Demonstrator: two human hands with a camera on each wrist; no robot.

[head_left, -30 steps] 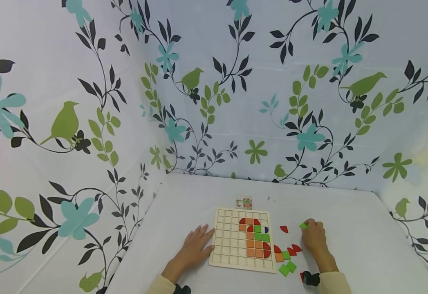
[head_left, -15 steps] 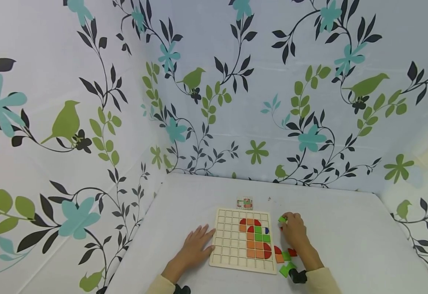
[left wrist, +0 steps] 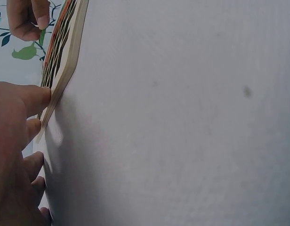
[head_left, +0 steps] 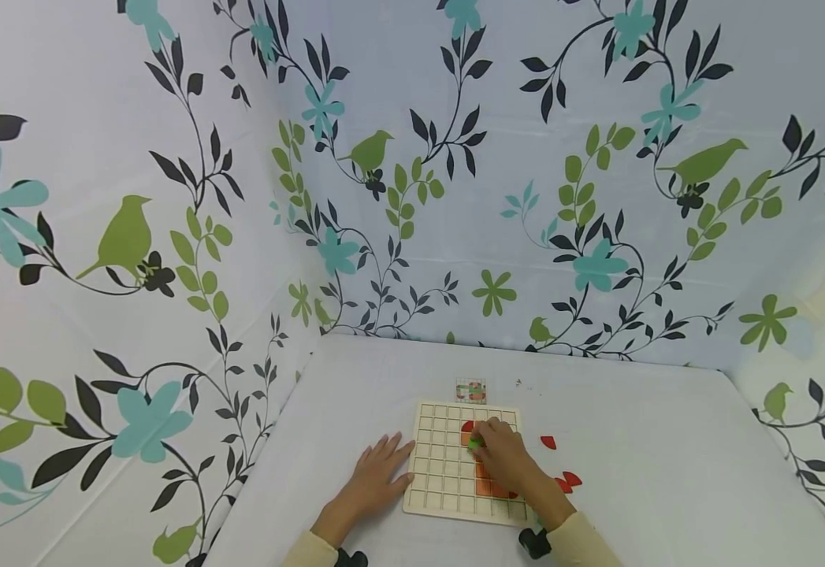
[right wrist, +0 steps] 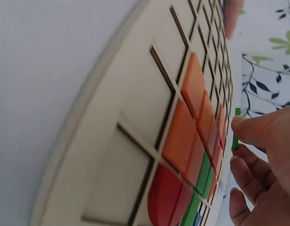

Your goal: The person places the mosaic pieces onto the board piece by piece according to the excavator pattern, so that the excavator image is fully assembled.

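Note:
My right hand (head_left: 504, 457) is over the wooden grid board (head_left: 443, 486), pinching a small green square tile (right wrist: 236, 136) between thumb and fingertips. The tile stands on edge close over the board in the right wrist view. Orange square tiles (right wrist: 182, 136), a red rounded pair of pieces (right wrist: 169, 195) and green tiles (right wrist: 205, 174) sit in the grid's cells. Part of this pattern is hidden under the right hand in the head view. My left hand (head_left: 377, 480) rests with spread fingers at the board's left edge, thumb and a finger touching the rim (left wrist: 65, 75).
A small picture card (head_left: 470, 390) lies just beyond the board's far edge. Loose red quarter-round pieces (head_left: 548, 442) lie right of the board, with more red pieces (head_left: 570, 481) nearer. The right forearm covers the spot beside the board's near right corner. Patterned cloth hangs behind the white table (head_left: 667, 441).
My right hand has carried the green tile leftward from the table at the right, past the loose red piece, to over the board. The left hand has stayed at the board's edge.

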